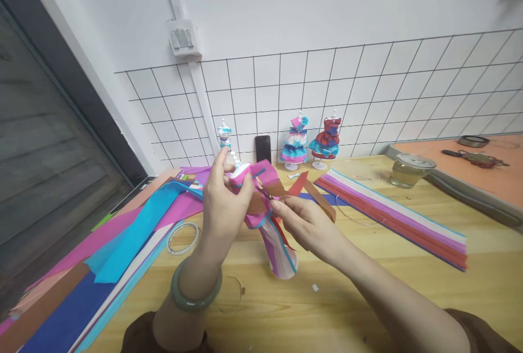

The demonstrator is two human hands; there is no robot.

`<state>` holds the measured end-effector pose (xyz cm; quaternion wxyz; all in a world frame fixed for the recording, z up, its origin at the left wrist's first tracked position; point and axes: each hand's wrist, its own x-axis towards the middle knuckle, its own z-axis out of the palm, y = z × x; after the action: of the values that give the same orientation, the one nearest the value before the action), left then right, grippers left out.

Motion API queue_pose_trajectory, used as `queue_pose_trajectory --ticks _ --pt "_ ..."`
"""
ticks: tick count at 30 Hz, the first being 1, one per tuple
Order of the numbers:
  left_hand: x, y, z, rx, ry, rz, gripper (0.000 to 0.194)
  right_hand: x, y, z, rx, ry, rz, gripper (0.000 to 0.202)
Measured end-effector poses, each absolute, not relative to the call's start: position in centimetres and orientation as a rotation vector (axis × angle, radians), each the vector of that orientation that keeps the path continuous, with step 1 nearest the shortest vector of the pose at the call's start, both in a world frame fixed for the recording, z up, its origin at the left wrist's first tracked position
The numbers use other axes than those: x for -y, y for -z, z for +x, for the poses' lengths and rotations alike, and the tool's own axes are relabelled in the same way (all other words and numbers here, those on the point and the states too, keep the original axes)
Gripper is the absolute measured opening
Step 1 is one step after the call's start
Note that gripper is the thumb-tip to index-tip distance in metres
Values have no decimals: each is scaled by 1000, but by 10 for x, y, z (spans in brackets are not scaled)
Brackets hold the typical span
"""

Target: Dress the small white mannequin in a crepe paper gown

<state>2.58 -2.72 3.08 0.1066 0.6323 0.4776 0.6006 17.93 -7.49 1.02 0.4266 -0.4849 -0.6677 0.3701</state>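
Note:
My left hand (226, 203) is closed round the upper part of a small white mannequin (241, 169) wrapped in pink crepe paper. Pink, brown and blue paper pieces hang from the figure's waist. Below them a white skirt (281, 257) with purple and blue stripes points down and toward me, tilted over the table. My right hand (308, 225) pinches a thin dark tool (265, 192) against the paper, just right of my left fingers. My fingers hide most of the tool, so its kind is unclear.
Long crepe paper strips (122, 244) cover the table's left side. A roll of white tape (183, 238) lies beside them. Striped pleated paper (396, 217) and a glass jar (411, 170) are at right. Dressed mannequins (295, 143) and a phone (263, 150) stand by the wall.

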Motion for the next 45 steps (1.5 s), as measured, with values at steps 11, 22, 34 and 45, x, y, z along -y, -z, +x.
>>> queue_pose_trajectory --ticks 11,22,34,45 --pt "-7 -23 5 -1209 -1581 1734 66 95 -45 214 2077 -1380 -1256 48" --pt "4 -19 11 -661 -1156 1740 66 70 -29 237 1504 -1074 -1043 39" --pt "29 -15 33 -535 -954 1912 65 81 -33 215 1584 -607 -1113 26" --pt "19 -15 32 -754 -1249 1889 43 66 -31 217 1394 -404 -1216 31"
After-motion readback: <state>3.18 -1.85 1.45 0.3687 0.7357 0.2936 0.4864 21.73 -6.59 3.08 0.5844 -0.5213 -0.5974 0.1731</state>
